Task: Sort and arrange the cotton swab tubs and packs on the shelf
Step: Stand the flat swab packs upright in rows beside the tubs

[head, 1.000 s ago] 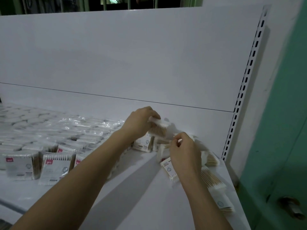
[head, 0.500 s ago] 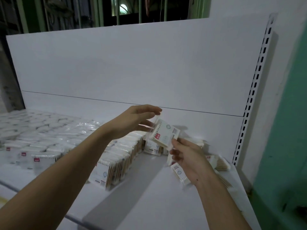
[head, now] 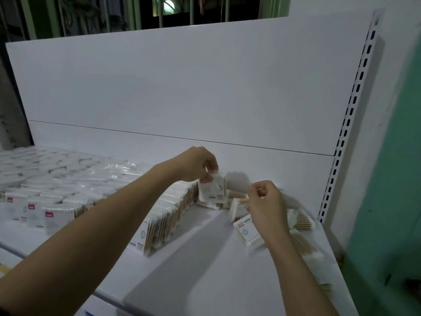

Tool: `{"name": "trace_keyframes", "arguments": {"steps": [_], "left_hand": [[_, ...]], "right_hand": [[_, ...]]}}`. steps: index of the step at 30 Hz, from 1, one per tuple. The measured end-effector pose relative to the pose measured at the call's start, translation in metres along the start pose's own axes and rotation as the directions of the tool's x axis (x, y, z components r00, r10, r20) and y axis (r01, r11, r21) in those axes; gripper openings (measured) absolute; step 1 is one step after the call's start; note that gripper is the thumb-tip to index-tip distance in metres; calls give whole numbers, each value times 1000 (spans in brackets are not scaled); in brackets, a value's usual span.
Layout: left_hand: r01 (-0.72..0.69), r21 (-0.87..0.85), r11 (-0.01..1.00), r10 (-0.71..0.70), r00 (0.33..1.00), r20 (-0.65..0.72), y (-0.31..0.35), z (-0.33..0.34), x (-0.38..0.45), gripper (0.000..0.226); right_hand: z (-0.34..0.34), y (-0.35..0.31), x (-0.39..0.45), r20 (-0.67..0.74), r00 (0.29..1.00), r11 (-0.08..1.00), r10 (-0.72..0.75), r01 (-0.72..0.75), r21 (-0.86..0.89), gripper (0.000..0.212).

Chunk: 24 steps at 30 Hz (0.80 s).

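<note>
My left hand (head: 197, 165) pinches the top of a cotton swab pack (head: 211, 188), held upright at the far end of a standing row of packs (head: 166, 217) on the white shelf (head: 205, 265). To its right my right hand (head: 265, 201) curls its fingers over a loose pile of packs (head: 300, 222); another pack (head: 247, 232) lies flat just under its wrist. What the right fingers grip is blurred. Round tubs (head: 27, 165) and further packs (head: 59, 213) fill the shelf's left side.
A white back panel (head: 182, 92) rises behind the shelf. A slotted upright (head: 350, 115) stands at the right, with a green wall (head: 391, 179) beyond it. The shelf's front edge (head: 109, 297) runs diagonally below my arms.
My left hand took the pack from my right hand and lowered it to the end of the standing row. My right hand dropped back onto the loose pile.
</note>
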<state>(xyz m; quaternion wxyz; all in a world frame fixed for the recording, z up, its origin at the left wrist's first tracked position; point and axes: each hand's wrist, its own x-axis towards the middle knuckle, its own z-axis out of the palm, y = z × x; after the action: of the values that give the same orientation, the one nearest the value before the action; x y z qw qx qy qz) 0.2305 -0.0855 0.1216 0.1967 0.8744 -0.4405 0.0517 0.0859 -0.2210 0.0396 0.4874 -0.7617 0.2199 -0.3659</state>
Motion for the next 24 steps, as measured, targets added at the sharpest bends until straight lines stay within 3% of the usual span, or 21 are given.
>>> {"name": "trace_keyframes", "arguments": {"steps": [7, 14, 16, 18, 20, 24], "left_hand": [[50, 228, 972, -73, 993, 94, -15, 42, 19, 32], [14, 413, 911, -5, 1000, -23, -15, 56, 21, 42], [21, 313, 949, 30, 987, -156, -2, 57, 15, 39], [1, 35, 999, 10, 958, -287, 15, 60, 5, 26], [-7, -191, 982, -46, 962, -269, 31, 71, -7, 23], [37, -297, 954, -88, 983, -158, 38, 106, -22, 41]], "right_hand": [[0, 5, 3, -34, 999, 998, -28, 26, -52, 12], [-4, 5, 5, -88, 995, 999, -37, 35, -23, 10], [-6, 5, 7, -104, 994, 1000, -26, 26, 0, 9], [-7, 6, 8, -121, 992, 1000, -23, 23, 1, 8], [-9, 6, 9, -124, 992, 1000, -12, 11, -4, 8], [-11, 13, 11, -116, 993, 1000, 17, -16, 9, 11]]}}
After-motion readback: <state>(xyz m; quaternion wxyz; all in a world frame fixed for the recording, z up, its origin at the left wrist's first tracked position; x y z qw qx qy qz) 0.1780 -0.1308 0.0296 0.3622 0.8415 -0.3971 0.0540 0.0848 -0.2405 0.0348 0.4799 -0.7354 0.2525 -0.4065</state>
